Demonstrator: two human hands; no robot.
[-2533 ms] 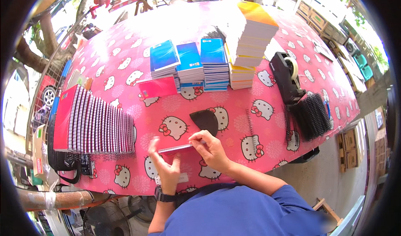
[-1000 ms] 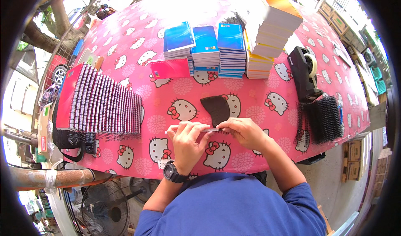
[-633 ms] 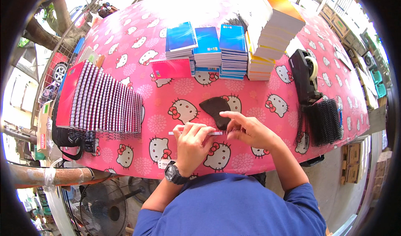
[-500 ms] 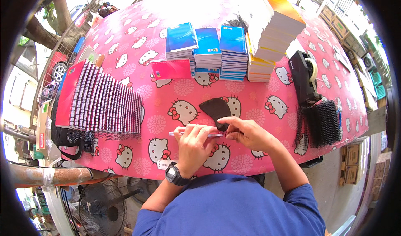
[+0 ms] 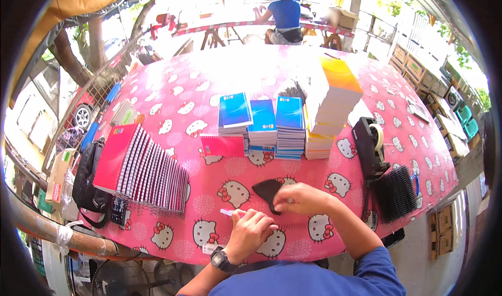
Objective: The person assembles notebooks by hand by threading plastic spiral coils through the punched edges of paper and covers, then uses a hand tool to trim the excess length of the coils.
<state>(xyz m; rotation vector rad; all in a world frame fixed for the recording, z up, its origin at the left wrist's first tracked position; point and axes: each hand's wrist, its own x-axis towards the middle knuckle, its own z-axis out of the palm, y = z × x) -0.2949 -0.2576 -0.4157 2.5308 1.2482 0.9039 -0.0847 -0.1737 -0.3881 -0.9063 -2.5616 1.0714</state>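
Observation:
My left hand [image 5: 252, 230], with a black watch on the wrist, is closed around a thin, pale-edged strip [image 5: 226, 212] like a notebook's edge. Only one end of it shows past the fingers; the rest is hidden. My right hand [image 5: 300, 198] has its fingers curled over the right side of a black, flat, fan-shaped piece [image 5: 266, 190], seemingly gripping it by the narrow lower end. A faint wire spiral [image 5: 295, 226] lies on the table to the right of my left hand.
A long row of red spiral notebooks [image 5: 141, 170] stands at left. Blue notebooks [image 5: 262, 115] and a tall yellow-topped stack [image 5: 334, 99] are ahead. A tape dispenser [image 5: 368, 147] and bundled black coils [image 5: 392, 199] sit at right. Another person [image 5: 286, 13] sits at a far table.
The view has tilted up, bringing a person at a far table into sight. My right hand has moved from the strip's end onto the black piece. My left hand keeps its hold.

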